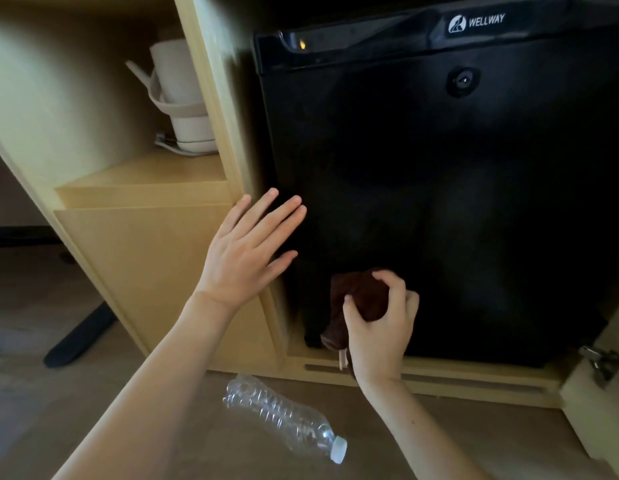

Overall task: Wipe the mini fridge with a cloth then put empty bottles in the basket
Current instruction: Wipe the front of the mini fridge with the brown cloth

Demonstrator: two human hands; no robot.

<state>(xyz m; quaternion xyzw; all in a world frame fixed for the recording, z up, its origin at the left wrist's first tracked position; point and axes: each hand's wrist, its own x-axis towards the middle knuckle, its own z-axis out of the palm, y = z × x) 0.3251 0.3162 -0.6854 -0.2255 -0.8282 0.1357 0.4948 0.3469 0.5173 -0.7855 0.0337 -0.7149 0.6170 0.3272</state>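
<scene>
Right hand (pixel 380 332) pinches cloth (pixel 363 294) between fingers (pixel 397 289), seemingly against fridge (pixel 439 168).

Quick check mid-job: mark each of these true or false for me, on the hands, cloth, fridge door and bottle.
1. The right hand grips the cloth low on the mini fridge door. True.
2. The mini fridge door hangs open. False: it is closed.
3. The bottle stands upright on the floor. False: it lies on its side, cap on.
4. The left hand is open, holding nothing. True.

Guest room: mini fridge (pixel 439 202) in cabinet (pixel 155 265)
</scene>
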